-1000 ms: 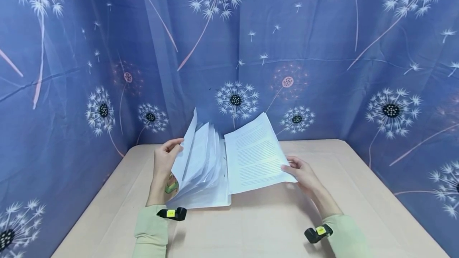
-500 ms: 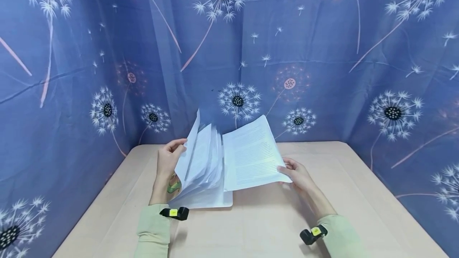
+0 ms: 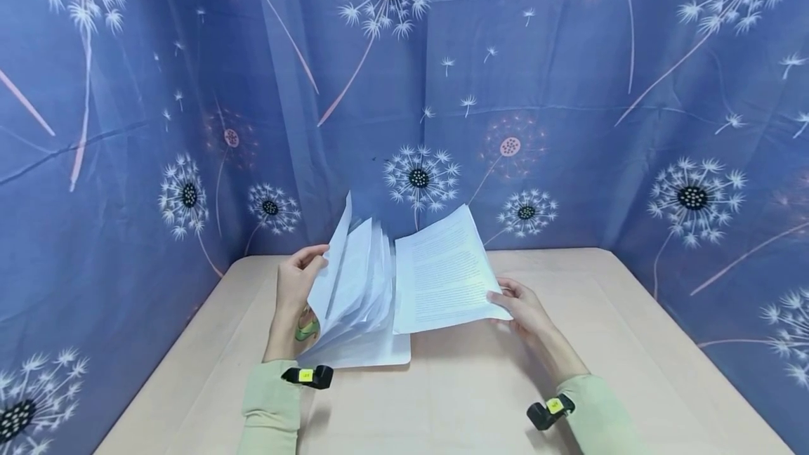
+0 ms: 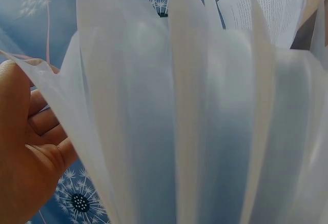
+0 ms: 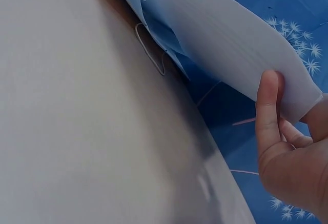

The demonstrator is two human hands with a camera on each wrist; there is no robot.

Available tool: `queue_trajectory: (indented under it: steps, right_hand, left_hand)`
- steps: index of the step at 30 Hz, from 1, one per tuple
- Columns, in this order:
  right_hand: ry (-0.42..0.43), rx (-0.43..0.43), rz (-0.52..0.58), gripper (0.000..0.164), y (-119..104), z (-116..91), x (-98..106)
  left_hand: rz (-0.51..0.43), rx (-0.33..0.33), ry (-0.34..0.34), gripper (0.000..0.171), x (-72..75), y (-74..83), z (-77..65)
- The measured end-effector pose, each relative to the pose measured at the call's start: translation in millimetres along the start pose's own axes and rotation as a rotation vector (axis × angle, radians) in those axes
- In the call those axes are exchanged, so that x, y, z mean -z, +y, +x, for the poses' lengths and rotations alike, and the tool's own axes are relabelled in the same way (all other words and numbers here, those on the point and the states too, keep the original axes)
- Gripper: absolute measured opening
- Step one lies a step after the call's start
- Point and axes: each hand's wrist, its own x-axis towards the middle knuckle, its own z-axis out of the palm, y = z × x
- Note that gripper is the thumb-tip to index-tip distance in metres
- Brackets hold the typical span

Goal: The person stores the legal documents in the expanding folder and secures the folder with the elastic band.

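Observation:
In the head view an open folder [image 3: 379, 353] with several fanned white leaves stands on the table. My left hand [image 3: 297, 276] pinches the outer leaf or cover at its left edge, thumb toward me. A green pattern shows on the outside by that wrist. The left wrist view has the translucent leaves [image 4: 148, 106] spread upright beside the hand. To the right, my right hand [image 3: 524, 307] pinches printed paper [image 3: 445, 272] by its lower right corner, holding it tilted above the table. Whether the paper's left edge is joined to the folder, I cannot tell.
A pale cloth-covered table [image 3: 468, 406] lies under both arms. Blue dandelion-print curtain [image 3: 537, 55] encloses its back and sides. Beneath the paper, a thin loop [image 5: 148, 52] shows in the right wrist view.
My right hand has moved slightly left with the printed paper, bringing it closer over the folder. The left hand keeps its hold on the leaf, nearly still.

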Motion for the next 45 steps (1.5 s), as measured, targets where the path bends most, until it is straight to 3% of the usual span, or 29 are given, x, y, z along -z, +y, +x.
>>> queue_trajectory:
  steps: [12,24,45]
  right_hand:
    - [-0.007,0.037,-0.012,0.055,2.7,-0.7,-4.1]
    - [-0.042,0.203,-0.008,0.049,-4.4,-6.7,-16.3]
    - [-0.09,0.175,0.004,0.049,-6.9,0.7,-51.1]
  left_hand:
    - [0.003,-0.01,-0.002,0.029,-0.1,-0.3,0.7]
    - [0.0,-0.017,-0.01,0.029,0.0,-0.1,1.2]
    - [-0.01,-0.019,-0.012,0.029,-0.1,-2.2,1.2]
